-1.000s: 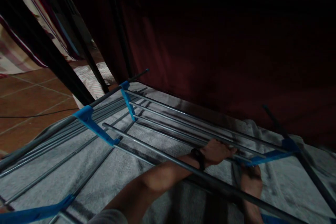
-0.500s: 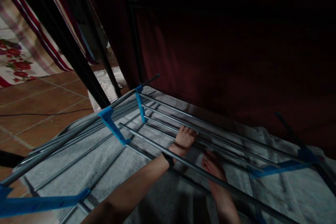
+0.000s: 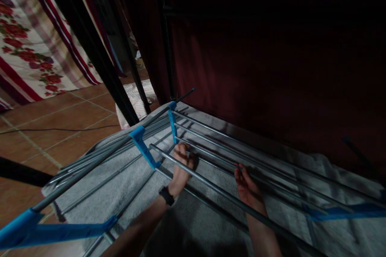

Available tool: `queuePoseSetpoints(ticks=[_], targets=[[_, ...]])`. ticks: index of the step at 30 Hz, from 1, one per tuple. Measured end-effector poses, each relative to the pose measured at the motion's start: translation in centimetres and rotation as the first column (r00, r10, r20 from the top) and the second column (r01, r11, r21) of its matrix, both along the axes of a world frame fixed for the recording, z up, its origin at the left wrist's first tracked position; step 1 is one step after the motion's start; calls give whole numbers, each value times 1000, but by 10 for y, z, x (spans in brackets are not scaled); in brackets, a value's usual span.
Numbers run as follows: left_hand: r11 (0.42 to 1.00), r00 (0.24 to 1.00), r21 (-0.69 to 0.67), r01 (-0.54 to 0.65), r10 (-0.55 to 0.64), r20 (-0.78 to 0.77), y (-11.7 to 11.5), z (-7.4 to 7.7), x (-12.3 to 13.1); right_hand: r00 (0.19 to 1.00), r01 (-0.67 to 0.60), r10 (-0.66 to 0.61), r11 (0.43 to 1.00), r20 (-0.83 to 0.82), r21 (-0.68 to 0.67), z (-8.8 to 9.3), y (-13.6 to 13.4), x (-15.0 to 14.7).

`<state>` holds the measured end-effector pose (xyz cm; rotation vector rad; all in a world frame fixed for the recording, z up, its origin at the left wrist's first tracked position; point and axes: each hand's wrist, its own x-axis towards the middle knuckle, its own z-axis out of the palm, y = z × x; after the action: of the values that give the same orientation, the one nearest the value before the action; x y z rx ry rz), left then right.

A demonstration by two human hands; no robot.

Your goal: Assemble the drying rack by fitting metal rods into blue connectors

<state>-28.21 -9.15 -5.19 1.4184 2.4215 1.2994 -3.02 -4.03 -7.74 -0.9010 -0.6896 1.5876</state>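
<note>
A drying rack with grey metal tubes (image 3: 211, 186) and blue plastic brackets (image 3: 144, 147) lies across a grey cloth. My left hand (image 3: 183, 162) is curled round the left end of an inner tube (image 3: 215, 164), just below the far blue bracket (image 3: 172, 123). A dark band circles that wrist. Further right, my right hand (image 3: 247, 188) has its bent fingers at the same tube, palm turned leftward; its thumb is hidden. Both forearms pass beneath the rack's nearer long tube.
The grey cloth (image 3: 205, 217) spreads under the rack. Dark posts (image 3: 99, 64) rise at the left, and a dark red curtain (image 3: 241, 80) hangs behind. Beyond the posts are a floral cloth (image 3: 27, 44), a tiled floor (image 3: 69, 116) with a black cable (image 3: 75, 129), and a striped cloth (image 3: 134, 100).
My left hand has slid left along the tubes to the bracket end. My right hand has come up to the tube, fingers bending at it. The view has shifted a little left.
</note>
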Motion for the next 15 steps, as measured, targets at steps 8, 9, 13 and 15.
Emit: queuePoseSetpoints(ticks=[8, 9, 13, 15], targets=[[986, 963, 53, -160, 144, 227, 43, -13, -85, 999, 5, -8, 998, -42, -68, 6, 1, -3], [990, 958, 72, -124, 100, 270, 48, -15, -91, 999, 16, -19, 998, -40, -60, 6, 1, -3], [967, 906, 244, -67, -44, 422, 55, -25, -100, 999, 40, -40, 999, 8, -19, 7, 0, -3], [955, 898, 284, -85, -51, 438, 53, -29, -98, 999, 34, -34, 999, 40, 4, 6, 1, -1]])
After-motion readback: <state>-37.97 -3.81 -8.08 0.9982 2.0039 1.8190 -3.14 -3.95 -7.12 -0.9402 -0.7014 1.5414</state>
